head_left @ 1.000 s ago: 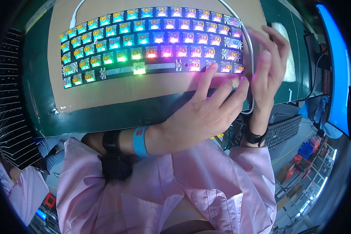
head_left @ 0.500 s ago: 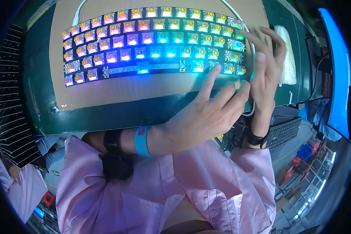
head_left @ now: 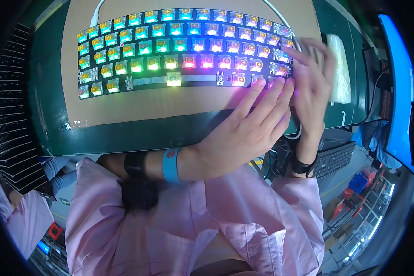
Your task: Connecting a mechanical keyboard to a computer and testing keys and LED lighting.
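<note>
A keyboard without keycaps lies before me, its clear switches with yellow stems lit in green, blue, pink and yellow. My left hand reaches across from the left, fingers stretched out, with fingertips on switches at the right end of the bottom row. Over the keyboard's right edge, my right hand holds its fingers spread; they are smeared by motion, and one points at the right-hand column of switches. Neither hand grips anything. The left fingertips partly hide a few bottom-row switches.
A cardboard sheet lies under the keyboard on the green tabletop. A white cable runs behind my right hand. A wrapped pale bundle and a monitor stand right; black circuit boards are stacked left.
The switch lights have changed colour across the board. More left fingertips have come forward onto the bottom row. My right hand's fingers have shifted. The keyboard appears slightly farther right.
</note>
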`<state>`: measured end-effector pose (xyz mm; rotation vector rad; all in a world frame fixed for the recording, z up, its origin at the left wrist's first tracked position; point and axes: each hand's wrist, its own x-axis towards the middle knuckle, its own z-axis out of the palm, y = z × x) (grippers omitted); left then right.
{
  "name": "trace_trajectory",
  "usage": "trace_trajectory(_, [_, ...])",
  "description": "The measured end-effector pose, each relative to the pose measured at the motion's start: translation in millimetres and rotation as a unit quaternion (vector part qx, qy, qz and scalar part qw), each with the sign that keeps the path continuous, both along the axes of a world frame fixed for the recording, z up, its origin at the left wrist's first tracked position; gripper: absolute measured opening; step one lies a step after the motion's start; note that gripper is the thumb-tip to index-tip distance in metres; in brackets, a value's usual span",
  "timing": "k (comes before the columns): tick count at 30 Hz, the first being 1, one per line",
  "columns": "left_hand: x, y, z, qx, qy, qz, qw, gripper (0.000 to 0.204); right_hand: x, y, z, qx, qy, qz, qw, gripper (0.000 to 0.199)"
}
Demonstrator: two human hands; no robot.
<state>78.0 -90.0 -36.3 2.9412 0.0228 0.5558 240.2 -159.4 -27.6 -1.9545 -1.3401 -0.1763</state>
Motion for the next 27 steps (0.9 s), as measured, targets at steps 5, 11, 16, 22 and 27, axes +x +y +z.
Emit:
trace_trajectory(5, [1.2,-0.8,-1.5,0.014,-0.015,0.006,1.000,0.034,3.5,-4.9,4.9,0.057,-0.067,0.015,0.996,0.024])
trace_trajectory(11, [2.5,0.6,-1.9,-0.023,0.000,-0.005,1.000,0.033,5.1,-3.7,1.0,-0.004,-0.038,0.044,0.998,0.020])
trace_trajectory(16, [2.5,2.1,-1.0,-0.034,0.003,-0.017,0.999,0.033,0.4,-7.0,6.7,0.000,-0.078,0.013,0.997,0.020])
trace_trajectory(22, [-0.6,2.2,1.9,-0.037,0.024,-0.018,0.999,0.034,0.2,-3.8,3.9,0.016,-0.101,0.022,0.995,0.020])
trace_trajectory(27, [-1.0,1.1,0.6,-0.008,0.015,-0.016,1.000,0.035,-0.7,-5.0,3.3,-0.009,-0.051,0.023,0.998,0.020])
